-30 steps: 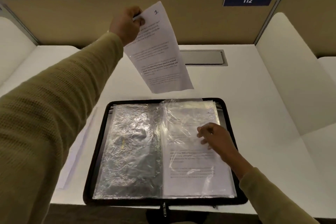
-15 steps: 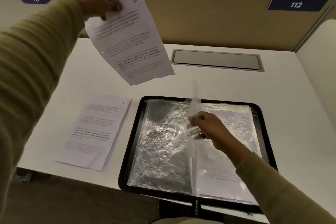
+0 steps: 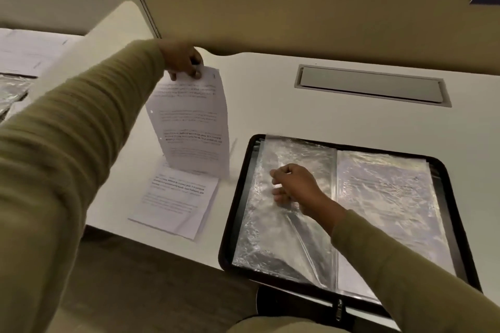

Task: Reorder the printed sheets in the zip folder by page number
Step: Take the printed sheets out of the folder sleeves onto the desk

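The zip folder [image 3: 349, 213] lies open on the white desk [image 3: 270, 105], at about four o'clock from the picture's centre, its black zipped rim hanging a little over the desk's near edge. Clear plastic sleeves [image 3: 295, 170] fill it: the left leaf looks empty and glares too much to read through; the right leaf holds a printed sheet in a sleeve [image 3: 387, 197], its text too faint to make out, and its page number cannot be read. The folder's near right corner is hidden behind the right sleeve of the person's olive jumper.

The right hand [image 3: 296, 186] rests on the left leaf, fingers curled together with a clear sleeve under them; whether it pinches the plastic or only presses on it cannot be told. A loose clear sleeve lifts away from the spine below the wrist.

At ten o'clock from the folder, the left hand [image 3: 182, 61] clamps the top edge of a loose printed sheet [image 3: 192, 127] between thumb and fingers. The sheet hangs nearly upright, its lower edge touching or just above a small stack of printed sheets [image 3: 176, 197] lying flat on the desk at nine o'clock from the folder. The mark at the held sheet's top corner is blurred.

Further out, at twelve o'clock, a grey cable hatch [image 3: 370, 85] is set in the desk below a tan divider [image 3: 297, 11]. At far left, more papers on a neighbouring desk are cut off by the edge.
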